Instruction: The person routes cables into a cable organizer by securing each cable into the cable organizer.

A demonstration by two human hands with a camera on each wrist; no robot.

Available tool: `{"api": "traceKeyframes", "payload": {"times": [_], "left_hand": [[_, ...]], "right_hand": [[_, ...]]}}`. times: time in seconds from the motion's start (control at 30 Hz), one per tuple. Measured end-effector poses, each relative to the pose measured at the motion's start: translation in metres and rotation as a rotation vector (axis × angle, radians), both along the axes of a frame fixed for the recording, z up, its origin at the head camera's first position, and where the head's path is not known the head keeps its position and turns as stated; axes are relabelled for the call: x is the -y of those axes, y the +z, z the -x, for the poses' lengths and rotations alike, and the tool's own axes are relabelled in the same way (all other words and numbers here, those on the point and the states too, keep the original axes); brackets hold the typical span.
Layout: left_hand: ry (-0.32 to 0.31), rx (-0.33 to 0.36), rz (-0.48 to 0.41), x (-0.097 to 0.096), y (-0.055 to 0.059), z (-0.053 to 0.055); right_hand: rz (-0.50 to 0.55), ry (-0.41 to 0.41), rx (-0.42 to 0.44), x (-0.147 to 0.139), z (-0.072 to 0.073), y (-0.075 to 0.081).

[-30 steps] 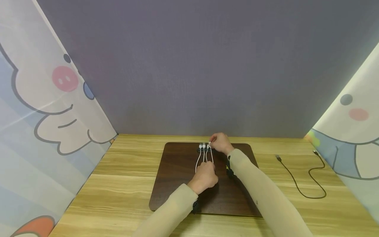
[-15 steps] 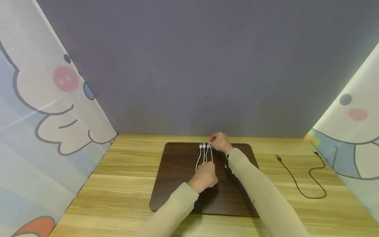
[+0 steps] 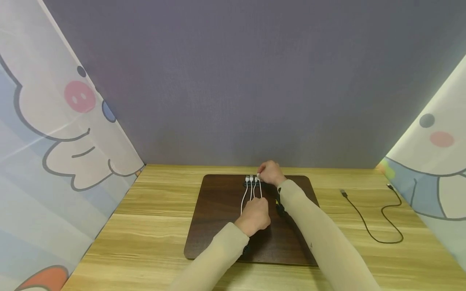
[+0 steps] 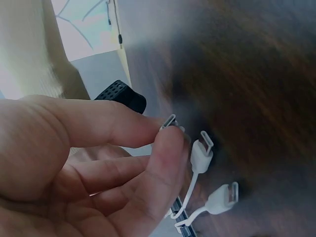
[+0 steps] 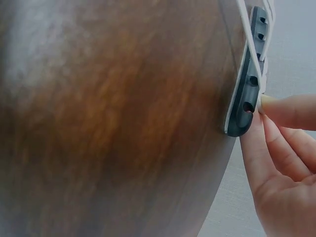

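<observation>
A dark cable organizer (image 5: 252, 81) with slots lies at the far edge of a brown board (image 3: 214, 226), several white cables running through it. My right hand (image 3: 271, 173) pinches the white plug end of the rightmost cable (image 3: 260, 189) between thumb and fingertips, right beside the organizer's end. Nearer the board's middle, my left hand (image 3: 255, 214) grips that cable's other end, and in the left wrist view its small metal connector (image 4: 169, 122) pokes out between thumb and finger. Two other white cable connectors, one upper (image 4: 201, 154) and one lower (image 4: 222, 198), hang loose next to the fingers.
On the wooden table (image 3: 145, 226), right of the board, lies a black USB cable (image 3: 375, 241) in a loose curve. A grey panel (image 3: 233, 101) rises behind the table. Cartoon-printed sheets stand at the left (image 3: 58, 161) and right.
The left hand has shifted slightly to the right. The right hand stays at the organizer's end, still pinching the plug, and the cables lie nearly as before.
</observation>
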State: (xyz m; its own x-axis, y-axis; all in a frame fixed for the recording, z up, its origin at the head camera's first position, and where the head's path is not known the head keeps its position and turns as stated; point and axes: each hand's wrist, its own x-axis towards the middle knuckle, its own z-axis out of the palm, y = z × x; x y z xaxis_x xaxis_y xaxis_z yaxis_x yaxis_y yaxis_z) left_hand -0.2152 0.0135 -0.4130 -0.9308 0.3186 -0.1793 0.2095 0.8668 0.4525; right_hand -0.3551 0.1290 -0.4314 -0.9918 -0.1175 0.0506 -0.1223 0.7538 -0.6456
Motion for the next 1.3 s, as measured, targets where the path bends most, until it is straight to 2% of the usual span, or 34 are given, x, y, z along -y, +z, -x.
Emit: {"api": "traceKeyframes", "payload": {"times": [0.17,0.37,0.67,0.97,1.3], "left_hand": [[-0.019,-0.025,0.024,0.000,-0.001,0.003],[-0.013,-0.005,0.055,0.002,-0.002,0.006],[-0.059,-0.033,0.052,0.000,-0.003,0.001],[-0.094,-0.096,0.060,0.001,0.000,-0.007],[-0.054,-0.087,0.009,0.004,-0.006,-0.008]], "right_hand": [[-0.017,0.005,0.000,0.001,0.002,0.000],[-0.019,0.018,0.000,0.002,0.004,0.002],[-0.011,0.018,0.012,0.002,0.001,0.002],[-0.017,0.028,0.001,0.002,-0.002,0.003],[-0.010,0.060,0.013,0.001,-0.003,0.002]]}}
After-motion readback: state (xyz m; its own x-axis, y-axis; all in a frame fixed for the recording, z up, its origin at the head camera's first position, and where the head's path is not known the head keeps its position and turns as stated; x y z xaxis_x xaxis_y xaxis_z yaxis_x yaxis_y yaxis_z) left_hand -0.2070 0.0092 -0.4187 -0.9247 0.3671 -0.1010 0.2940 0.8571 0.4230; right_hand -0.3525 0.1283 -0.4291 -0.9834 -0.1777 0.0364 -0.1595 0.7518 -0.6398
